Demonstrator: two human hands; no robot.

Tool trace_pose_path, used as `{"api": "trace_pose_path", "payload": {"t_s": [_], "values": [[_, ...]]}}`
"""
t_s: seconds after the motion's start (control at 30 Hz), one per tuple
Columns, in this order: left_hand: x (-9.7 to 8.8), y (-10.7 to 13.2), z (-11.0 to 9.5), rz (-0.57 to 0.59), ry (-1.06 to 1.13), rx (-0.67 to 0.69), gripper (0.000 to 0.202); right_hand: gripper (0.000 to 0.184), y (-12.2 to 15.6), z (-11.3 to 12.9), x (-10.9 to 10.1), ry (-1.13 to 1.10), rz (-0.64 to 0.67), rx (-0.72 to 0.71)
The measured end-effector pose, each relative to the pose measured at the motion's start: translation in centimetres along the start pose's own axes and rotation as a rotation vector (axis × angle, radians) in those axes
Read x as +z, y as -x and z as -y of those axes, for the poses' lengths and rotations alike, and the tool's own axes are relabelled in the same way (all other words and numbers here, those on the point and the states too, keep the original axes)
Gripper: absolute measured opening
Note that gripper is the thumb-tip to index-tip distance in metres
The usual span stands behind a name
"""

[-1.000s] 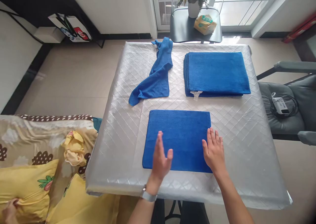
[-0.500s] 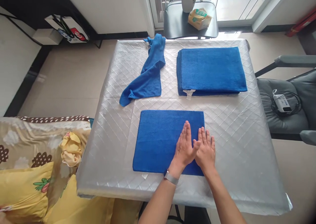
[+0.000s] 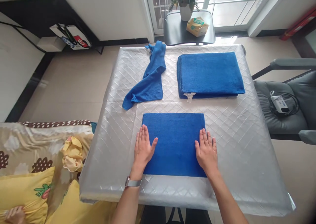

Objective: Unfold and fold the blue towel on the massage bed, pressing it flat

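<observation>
A blue towel (image 3: 175,141), folded into a rectangle, lies flat on the silver tablecloth (image 3: 237,158) in front of me. My left hand (image 3: 143,146) rests over its left edge, fingers stretched out and thumb apart. Over the right edge lies my right hand (image 3: 206,150), also flat with its thumb spread. Neither hand grips anything. Behind, on the right, is a stack of folded blue towels (image 3: 209,72) with a white label at its front corner. A crumpled blue towel (image 3: 150,80) lies loosely at the back left.
Beyond the table, a black chair (image 3: 170,29) holds a potted plant (image 3: 186,11) and a yellow tissue pack (image 3: 197,26). At right, a grey armchair (image 3: 261,118) bears a white device with a cable. Yellow pillows (image 3: 24,191) and another person's hand (image 3: 15,214) are at lower left.
My left hand has moved left across the folded towel, from beside my right hand to the left edge. My right hand stays at the right edge. The view has tilted slightly up.
</observation>
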State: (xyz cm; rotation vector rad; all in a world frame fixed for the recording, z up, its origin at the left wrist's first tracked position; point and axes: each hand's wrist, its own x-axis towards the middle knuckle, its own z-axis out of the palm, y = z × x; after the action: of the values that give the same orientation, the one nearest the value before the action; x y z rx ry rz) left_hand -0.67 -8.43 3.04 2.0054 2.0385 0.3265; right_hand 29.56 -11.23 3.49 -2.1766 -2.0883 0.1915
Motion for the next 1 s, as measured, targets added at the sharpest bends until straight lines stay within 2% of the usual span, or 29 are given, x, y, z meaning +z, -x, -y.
{"api": "trace_pose_path", "payload": {"t_s": [0.1, 0.2, 0.27, 0.33, 0.43, 0.5, 0.57, 0.6, 0.67, 0.77, 0.87, 1.0], "values": [[-0.4, 0.2, 0.7, -0.048, 0.008, -0.069, 0.084, 0.065, -0.6, 0.2, -1.1, 0.007, 0.009, 0.0], [-0.9, 0.2, -0.7, -0.091, 0.056, -0.067, 0.082, 0.065, -2.5, 0.4, -2.1, -0.001, -0.018, -0.013], [-0.9, -0.2, -3.5, -0.087, 0.107, 0.002, 0.082, 0.064, -4.1, 0.4, -2.1, -0.006, -0.036, -0.024], [-0.4, -0.9, -7.4, -0.056, 0.159, 0.123, 0.083, 0.064, -5.7, 0.2, -1.5, -0.014, -0.039, -0.026], [1.5, -2.5, -14.2, 0.02, 0.232, 0.36, 0.088, 0.065, -6.8, -0.4, 0.1, -0.016, -0.025, -0.028], [3.2, -3.6, -17.9, 0.054, 0.283, 0.467, 0.089, 0.066, -6.8, -0.9, 1.0, 0.005, -0.012, -0.059], [4.8, -4.4, -20.2, 0.07, 0.321, 0.492, 0.089, 0.068, -6.6, -1.4, 1.6, 0.033, -0.007, -0.101], [5.4, -4.8, -20.7, 0.074, 0.328, 0.479, 0.089, 0.069, -6.5, -1.5, 1.7, 0.042, -0.006, -0.115], [6.1, -5.2, -20.5, 0.077, 0.315, 0.422, 0.088, 0.07, -6.4, -1.5, 1.6, 0.042, -0.015, -0.108], [5.8, -5.6, -17.6, 0.077, 0.24, 0.343, 0.088, 0.067, -6.6, -0.9, 1.1, 0.014, -0.021, -0.05], [4.1, -6.2, -13.1, 0.088, 0.114, 0.278, 0.089, 0.063, -7.0, -0.2, 0.4, -0.013, 0.011, 0.014], [1.3, -7.2, -5.8, 0.063, -0.027, 0.144, 0.088, 0.061, -7.0, 0.1, 0.0, -0.008, 0.042, 0.043]]}}
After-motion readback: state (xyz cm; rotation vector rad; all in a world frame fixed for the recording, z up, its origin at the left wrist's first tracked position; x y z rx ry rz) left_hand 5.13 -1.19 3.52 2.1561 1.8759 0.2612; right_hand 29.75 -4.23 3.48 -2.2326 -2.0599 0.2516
